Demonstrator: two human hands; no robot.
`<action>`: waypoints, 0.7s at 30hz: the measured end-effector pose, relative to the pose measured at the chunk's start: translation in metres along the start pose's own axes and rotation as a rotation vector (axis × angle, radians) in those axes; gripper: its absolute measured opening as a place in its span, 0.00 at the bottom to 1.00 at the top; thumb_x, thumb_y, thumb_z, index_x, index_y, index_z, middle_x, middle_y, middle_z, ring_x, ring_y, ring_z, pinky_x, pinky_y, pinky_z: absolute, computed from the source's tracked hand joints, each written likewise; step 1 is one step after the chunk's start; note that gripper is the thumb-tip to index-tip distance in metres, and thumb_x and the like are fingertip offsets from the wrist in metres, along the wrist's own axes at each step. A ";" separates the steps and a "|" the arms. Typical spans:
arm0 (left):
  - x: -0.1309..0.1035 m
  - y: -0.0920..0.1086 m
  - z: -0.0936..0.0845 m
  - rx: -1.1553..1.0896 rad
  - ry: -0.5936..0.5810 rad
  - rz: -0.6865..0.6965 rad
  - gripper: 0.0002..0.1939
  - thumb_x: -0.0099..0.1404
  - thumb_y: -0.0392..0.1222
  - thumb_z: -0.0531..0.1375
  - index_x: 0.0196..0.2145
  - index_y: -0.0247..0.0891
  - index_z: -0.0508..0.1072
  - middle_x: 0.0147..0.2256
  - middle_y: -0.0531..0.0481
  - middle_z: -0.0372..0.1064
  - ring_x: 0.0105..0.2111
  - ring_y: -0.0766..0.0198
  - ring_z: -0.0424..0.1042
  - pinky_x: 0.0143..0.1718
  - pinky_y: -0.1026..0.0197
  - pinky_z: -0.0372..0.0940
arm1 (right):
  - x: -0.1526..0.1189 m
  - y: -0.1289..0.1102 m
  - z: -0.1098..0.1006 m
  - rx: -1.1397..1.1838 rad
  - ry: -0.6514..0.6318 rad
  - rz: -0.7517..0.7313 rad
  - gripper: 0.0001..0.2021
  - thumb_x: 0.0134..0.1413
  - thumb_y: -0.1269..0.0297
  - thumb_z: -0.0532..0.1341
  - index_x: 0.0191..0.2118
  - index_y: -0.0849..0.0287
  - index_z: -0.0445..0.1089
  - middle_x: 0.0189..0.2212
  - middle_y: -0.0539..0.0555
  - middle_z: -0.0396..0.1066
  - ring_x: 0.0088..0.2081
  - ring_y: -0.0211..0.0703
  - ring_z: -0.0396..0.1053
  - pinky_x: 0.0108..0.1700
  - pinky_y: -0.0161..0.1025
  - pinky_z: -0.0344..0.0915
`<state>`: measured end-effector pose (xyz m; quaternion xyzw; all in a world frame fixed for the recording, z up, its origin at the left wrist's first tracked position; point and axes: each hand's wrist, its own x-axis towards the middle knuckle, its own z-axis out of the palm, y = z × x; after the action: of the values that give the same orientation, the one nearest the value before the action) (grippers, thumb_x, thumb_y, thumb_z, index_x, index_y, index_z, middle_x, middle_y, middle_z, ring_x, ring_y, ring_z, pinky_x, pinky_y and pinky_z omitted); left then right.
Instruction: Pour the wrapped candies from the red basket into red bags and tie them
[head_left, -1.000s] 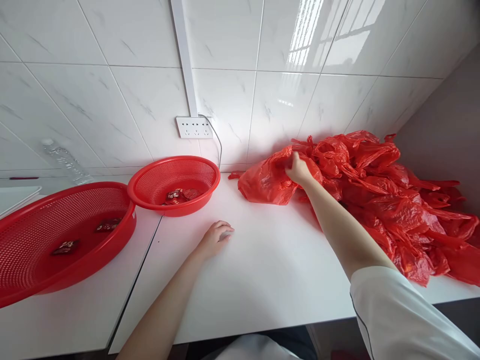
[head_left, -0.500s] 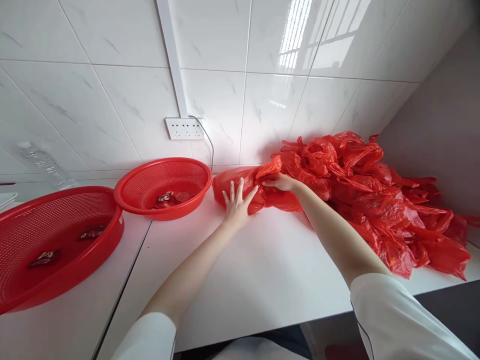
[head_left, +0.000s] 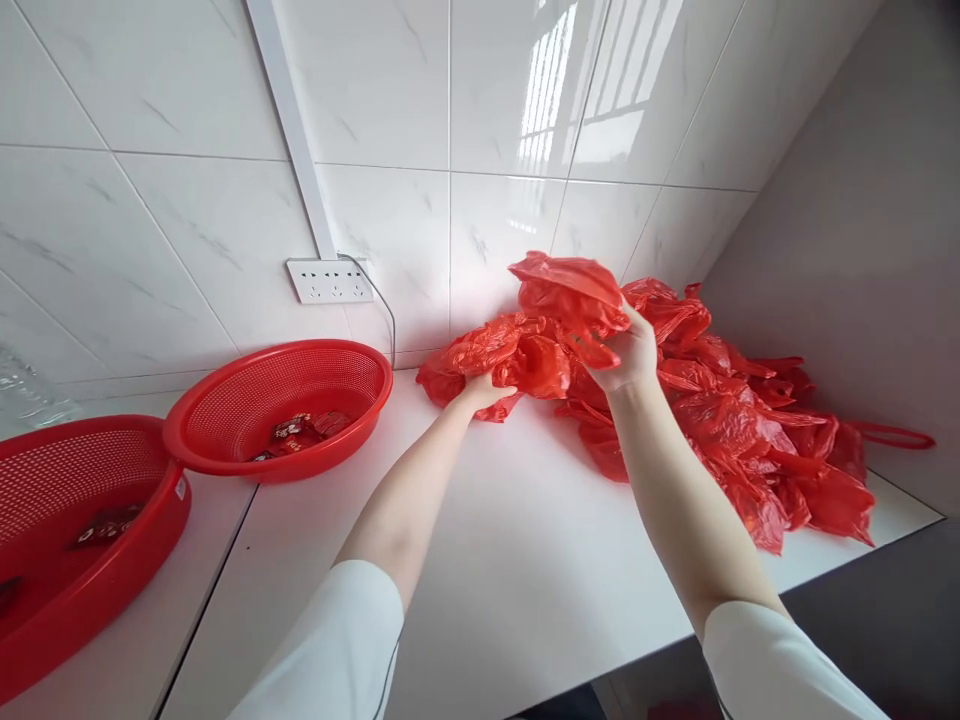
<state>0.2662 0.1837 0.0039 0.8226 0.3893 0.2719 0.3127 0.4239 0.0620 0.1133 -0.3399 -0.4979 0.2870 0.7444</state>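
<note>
My right hand (head_left: 634, 350) grips a red plastic bag (head_left: 566, 285), lifted above the left end of the bag pile and close to the tiled wall. My left hand (head_left: 484, 392) is low at the table, its fingers partly hidden in another crumpled red bag (head_left: 487, 345); what exactly they hold is hidden. To the right, a large heap of red plastic bags (head_left: 735, 410) lies on the white table (head_left: 480, 540) beside my right forearm.
A red basket (head_left: 337, 462) with small dark packets stands left of my left hand. A larger red basket (head_left: 161, 530) is at the far left, with a clear bottle (head_left: 30, 390) behind it. A socket panel (head_left: 330, 281) with a cable is on the wall.
My right hand has risen, lifting a red bag off the table. My left hand, spread on a bag before, has its fingers partly hidden in one now. The view has shifted right.
</note>
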 end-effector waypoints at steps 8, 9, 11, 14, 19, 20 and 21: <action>-0.044 0.018 -0.064 -0.209 -0.162 0.023 0.24 0.64 0.55 0.55 0.53 0.41 0.72 0.47 0.41 0.74 0.46 0.50 0.75 0.47 0.49 0.68 | -0.067 0.012 0.029 -0.056 -0.116 0.192 0.25 0.54 0.48 0.59 0.57 0.45 0.61 0.53 0.52 0.69 0.54 0.47 0.69 0.51 0.43 0.69; -0.059 0.017 -0.072 -0.246 -0.154 0.067 0.26 0.65 0.55 0.54 0.58 0.44 0.67 0.52 0.43 0.71 0.49 0.51 0.73 0.49 0.49 0.67 | -0.072 0.015 0.034 0.010 -0.122 0.233 0.24 0.53 0.50 0.62 0.56 0.45 0.61 0.53 0.51 0.69 0.51 0.45 0.70 0.50 0.42 0.69; -0.092 0.016 -0.087 -0.289 -0.074 0.210 0.37 0.61 0.56 0.61 0.65 0.50 0.56 0.61 0.45 0.61 0.59 0.49 0.64 0.56 0.47 0.63 | -0.079 0.020 0.046 0.104 -0.147 0.342 0.23 0.51 0.53 0.65 0.52 0.47 0.63 0.48 0.51 0.72 0.44 0.43 0.73 0.46 0.41 0.71; -0.135 0.014 -0.105 -0.231 0.229 0.298 0.52 0.52 0.56 0.69 0.68 0.53 0.47 0.69 0.47 0.45 0.68 0.47 0.44 0.64 0.46 0.53 | -0.089 0.022 0.066 0.146 -0.268 0.516 0.20 0.50 0.54 0.67 0.47 0.50 0.65 0.40 0.52 0.75 0.36 0.43 0.74 0.39 0.41 0.71; -0.179 0.010 -0.128 -0.556 0.403 0.033 0.32 0.55 0.58 0.66 0.54 0.40 0.70 0.51 0.41 0.71 0.54 0.47 0.70 0.51 0.49 0.68 | -0.107 0.021 0.086 0.148 -0.528 0.736 0.16 0.56 0.49 0.62 0.44 0.54 0.71 0.38 0.53 0.75 0.38 0.44 0.74 0.42 0.39 0.70; -0.186 0.008 -0.132 -0.675 0.411 -0.046 0.27 0.58 0.59 0.64 0.48 0.38 0.74 0.45 0.41 0.74 0.48 0.49 0.74 0.47 0.50 0.70 | -0.108 0.020 0.085 0.124 -0.584 0.764 0.18 0.58 0.46 0.60 0.44 0.55 0.72 0.38 0.54 0.75 0.39 0.45 0.74 0.42 0.40 0.70; -0.193 0.006 -0.136 -0.783 0.435 -0.119 0.25 0.59 0.60 0.63 0.43 0.37 0.75 0.41 0.42 0.76 0.43 0.51 0.76 0.43 0.52 0.71 | -0.109 0.021 0.082 0.080 -0.659 0.772 0.21 0.58 0.43 0.58 0.45 0.55 0.73 0.37 0.55 0.75 0.40 0.46 0.73 0.42 0.41 0.70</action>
<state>0.0690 0.0656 0.0577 0.5422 0.3605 0.5469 0.5263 0.3088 0.0093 0.0601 -0.3616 -0.5331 0.6519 0.4001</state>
